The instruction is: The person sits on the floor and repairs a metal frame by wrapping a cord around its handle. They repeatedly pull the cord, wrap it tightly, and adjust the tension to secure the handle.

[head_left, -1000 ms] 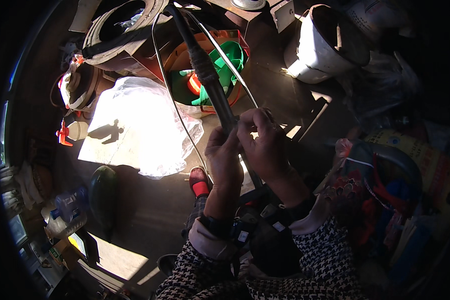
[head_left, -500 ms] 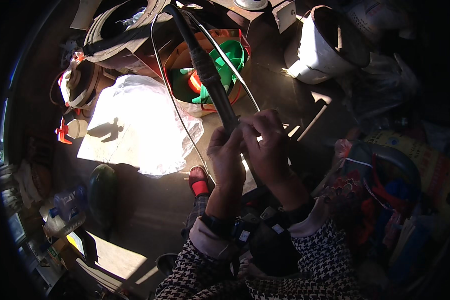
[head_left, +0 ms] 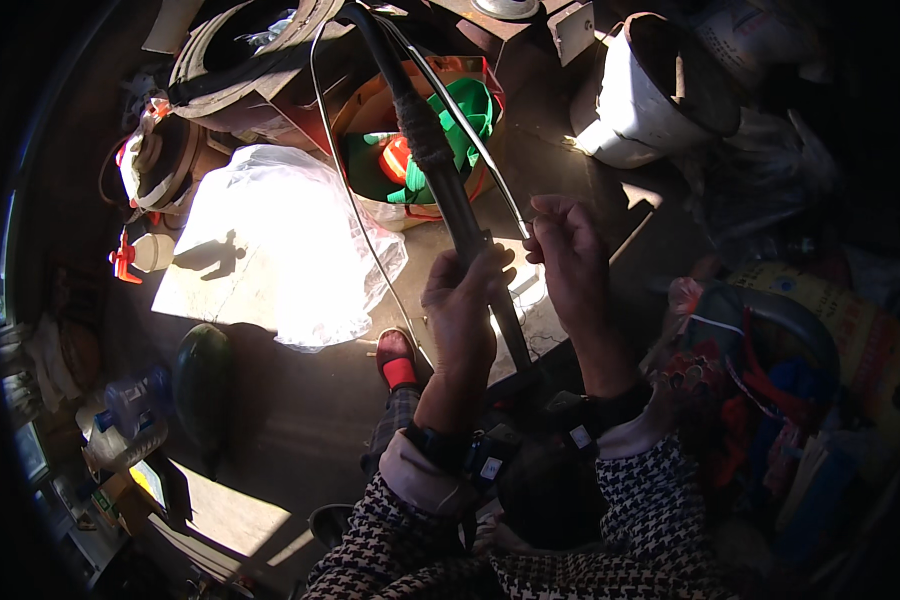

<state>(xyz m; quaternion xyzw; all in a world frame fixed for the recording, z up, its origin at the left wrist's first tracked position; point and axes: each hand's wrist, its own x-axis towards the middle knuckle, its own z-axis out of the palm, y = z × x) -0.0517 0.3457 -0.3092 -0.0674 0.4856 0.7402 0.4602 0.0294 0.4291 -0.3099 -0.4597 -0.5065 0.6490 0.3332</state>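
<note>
A long dark pole [head_left: 432,150] runs from the top of the view down toward my lap. My left hand [head_left: 462,310] is wrapped around its lower part. My right hand [head_left: 567,258] pinches the end of a thin metal wire [head_left: 467,125] that runs beside the pole. A second thin wire [head_left: 353,200] loops down on the left of the pole. Both forearms wear checked black-and-white sleeves.
A clear plastic bag [head_left: 290,245] lies in sunlight on the floor. Behind it stands an orange box with green and red items [head_left: 425,150]. A white bucket [head_left: 640,95] lies tipped at upper right. A spray bottle [head_left: 135,255] sits at left, a dark melon-like object [head_left: 202,380] lower left.
My right hand has lifted off the pole and moved to the right, and holds the wire end apart from it. My left hand keeps its grip on the pole.
</note>
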